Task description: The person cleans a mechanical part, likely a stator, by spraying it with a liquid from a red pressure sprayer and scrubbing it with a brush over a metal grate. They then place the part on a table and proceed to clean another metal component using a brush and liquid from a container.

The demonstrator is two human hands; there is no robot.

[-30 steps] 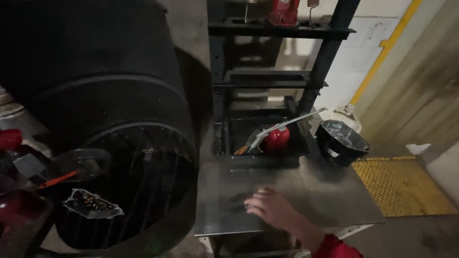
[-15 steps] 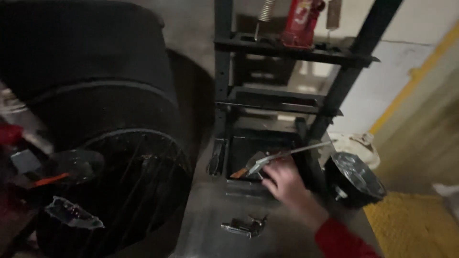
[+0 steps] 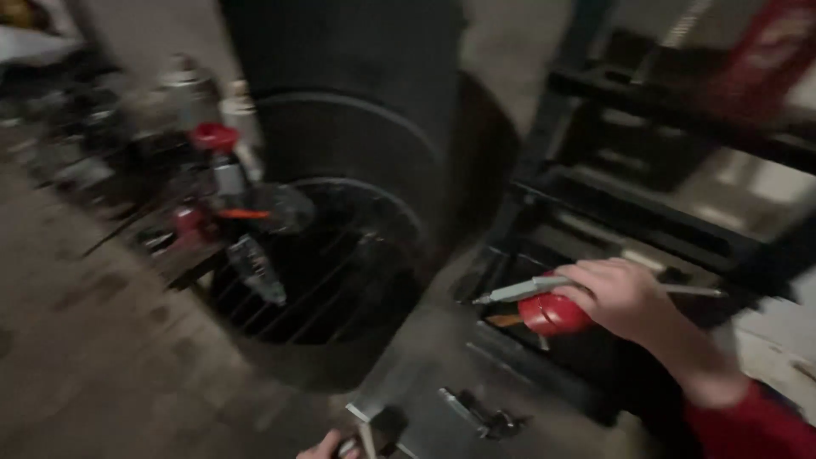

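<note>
My right hand (image 3: 625, 297) is closed over a rounded red object (image 3: 552, 314) in the dark tray (image 3: 544, 365) at the foot of the black rack. A long grey metal tool (image 3: 518, 291) sticks out to the left from under the fingers. Only the fingertips of my left hand (image 3: 327, 446) show at the bottom edge. They are at the corner of the grey metal plate (image 3: 416, 374), beside a small dark object (image 3: 382, 422). Blur hides whether they grip it. My sleeve is red.
A big black drum with a wire grille (image 3: 323, 263) stands left of the plate. A cluttered bench with red-capped bottles (image 3: 212, 140) is farther left. The black steel rack (image 3: 646, 110) rises on the right. A small metal piece (image 3: 480, 415) lies on the plate.
My right hand went from the plate up to the tray and closed over the red object. The view swung left and nearer. My left hand's fingertips came into view at the bottom.
</note>
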